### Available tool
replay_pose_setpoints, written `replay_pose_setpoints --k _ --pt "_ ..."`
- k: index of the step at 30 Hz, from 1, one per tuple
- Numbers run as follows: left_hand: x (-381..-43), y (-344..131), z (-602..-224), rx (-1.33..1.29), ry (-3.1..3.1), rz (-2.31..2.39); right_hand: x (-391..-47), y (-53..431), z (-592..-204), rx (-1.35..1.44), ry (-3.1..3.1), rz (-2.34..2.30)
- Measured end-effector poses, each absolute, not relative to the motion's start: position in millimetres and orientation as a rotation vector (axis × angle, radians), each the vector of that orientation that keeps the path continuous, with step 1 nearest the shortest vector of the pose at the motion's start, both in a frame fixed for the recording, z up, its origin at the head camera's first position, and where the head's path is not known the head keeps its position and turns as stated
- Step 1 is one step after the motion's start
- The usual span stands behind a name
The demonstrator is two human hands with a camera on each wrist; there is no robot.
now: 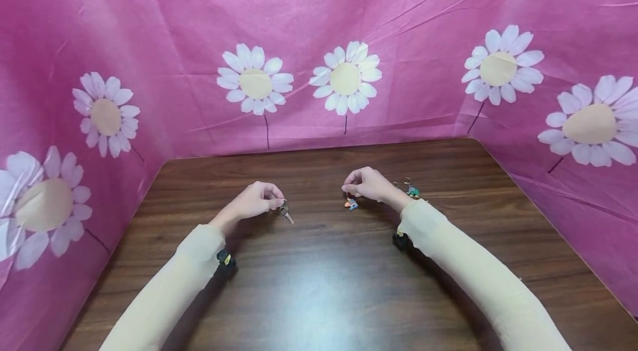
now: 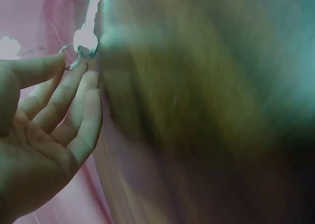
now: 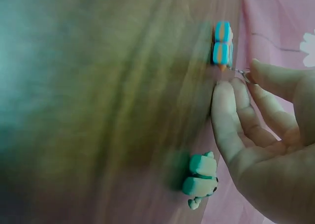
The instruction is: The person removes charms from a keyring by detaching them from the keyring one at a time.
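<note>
My left hand pinches a metal key ring between thumb and fingertips, over the left middle of the table. A key with a notched blade hangs from that ring. Across from it, my right hand pinches the small metal ring of a keychain figure. The figure is orange and blue and dangles below the fingertips; in the right wrist view its blue underside with orange stripes shows. Behind the right wrist lies a green keychain figure with its own ring, partly hidden by the arm.
A brown wood-grain table spreads under both arms. Pink cloth with large white daisies rises along its back and both sides. Beside the green figure lies another small ring. Dark wrist cameras hang under both cream sleeves.
</note>
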State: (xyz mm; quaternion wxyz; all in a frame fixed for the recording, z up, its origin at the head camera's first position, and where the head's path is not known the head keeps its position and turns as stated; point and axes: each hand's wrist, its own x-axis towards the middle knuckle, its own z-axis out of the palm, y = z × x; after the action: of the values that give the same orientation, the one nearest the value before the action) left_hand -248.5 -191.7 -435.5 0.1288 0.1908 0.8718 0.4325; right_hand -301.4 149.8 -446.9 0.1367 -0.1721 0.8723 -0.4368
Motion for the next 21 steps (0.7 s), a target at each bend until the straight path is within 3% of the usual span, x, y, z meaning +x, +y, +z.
replay_pose_setpoints --k 6,21 --pt "-268.7 -193.4 -443.8 0.47 2.593 1.177 -309.9 150.3 -441.6 -0.442 2.537 -1.121" --pt "-276.3 -187.3 -440.7 0.37 2.448 1.217 -315.2 143.9 -437.1 -0.39 2.54 -0.997"
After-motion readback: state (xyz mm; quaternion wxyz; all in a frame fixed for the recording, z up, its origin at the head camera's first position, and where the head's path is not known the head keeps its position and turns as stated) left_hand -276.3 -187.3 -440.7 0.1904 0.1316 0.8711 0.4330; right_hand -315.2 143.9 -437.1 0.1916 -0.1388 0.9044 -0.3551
